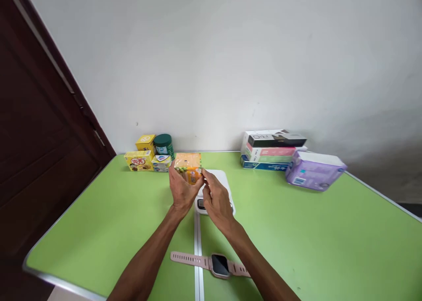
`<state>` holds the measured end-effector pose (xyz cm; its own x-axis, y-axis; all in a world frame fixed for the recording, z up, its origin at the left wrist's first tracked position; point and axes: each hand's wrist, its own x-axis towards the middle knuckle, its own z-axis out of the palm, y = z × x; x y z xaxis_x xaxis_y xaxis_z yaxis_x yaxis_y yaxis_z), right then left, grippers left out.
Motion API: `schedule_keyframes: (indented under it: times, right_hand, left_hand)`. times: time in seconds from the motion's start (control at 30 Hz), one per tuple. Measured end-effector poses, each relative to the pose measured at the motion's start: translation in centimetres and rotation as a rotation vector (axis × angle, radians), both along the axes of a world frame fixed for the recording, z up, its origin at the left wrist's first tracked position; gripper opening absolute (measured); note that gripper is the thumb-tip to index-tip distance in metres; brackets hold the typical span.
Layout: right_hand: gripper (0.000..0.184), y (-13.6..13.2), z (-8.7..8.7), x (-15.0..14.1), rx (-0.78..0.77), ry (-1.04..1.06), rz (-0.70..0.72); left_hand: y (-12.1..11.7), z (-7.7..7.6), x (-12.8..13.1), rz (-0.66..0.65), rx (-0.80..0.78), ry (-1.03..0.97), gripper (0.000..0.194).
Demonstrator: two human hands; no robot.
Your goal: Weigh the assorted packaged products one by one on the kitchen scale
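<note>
From the head camera: the left hand [183, 191] grasps an orange, box-shaped printed package [187, 161], raised by the near-left side of a flat white plastic scale [220, 176] on the light-green bench [138, 213]. The right hand [217, 199], fingers bent, meets the package's right edge; whether it grips is unclear. A pink-strapped, square-faced watch [220, 265] lies nearer the viewer.

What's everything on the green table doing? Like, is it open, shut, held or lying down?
Left hand: closed around the orange box.
Right hand: at the box's right side; grip unclear.
Orange box: held; can't tell if sealed.
White scale: flat, partly hidden; display unreadable.
Watch: lying unfastened, screen dark.
Green jar: upright, lid on.
Black box: lying flat, stacked on others.
Purple pack: resting on the table.
</note>
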<state>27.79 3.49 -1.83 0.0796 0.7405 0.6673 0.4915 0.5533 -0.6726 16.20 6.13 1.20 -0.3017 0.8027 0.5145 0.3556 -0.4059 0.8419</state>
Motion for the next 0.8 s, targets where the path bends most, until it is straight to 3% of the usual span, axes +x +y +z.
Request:
schedule_keyframes:
  times: [0.07, 0.17, 0.3, 0.43, 0.63, 0.8]
  right_hand:
    - [0.059, 0.4, 0.5, -2.9, 0.01, -0.001, 0.063]
    - [0.058, 1.5, 0.0, -8.2, -0.031, 0.015, 0.2]
    - [0.064, 3.5, -2.4, -14.9, -0.126, -0.012, 0.359]
    - [0.068, 5.4, -4.6, -19.8, -0.229, -0.073, 0.412]
    - [0.066, 8.1, -5.3, -23.1, -0.289, -0.103, 0.434]
    - [0.072, 8.3, -4.6, -21.9, -0.288, -0.117, 0.452]
  left_hand:
    - [-0.2, 0.3, -3.0, 0.066, 0.018, -0.007, 0.096]
    - [-0.3, -0.6, -8.2, 0.213, -0.013, 0.022, 0.095]
    - [-0.2, -3.1, -14.9, 0.342, -0.058, 0.037, 0.089]
    - [0.8, -5.5, -19.7, 0.422, -0.141, 0.068, 0.086]
    - [3.9, -6.9, -23.0, 0.449, -0.131, 0.064, 0.086]
    - [6.4, -6.8, -23.4, 0.422, -0.117, 0.056, 0.084]
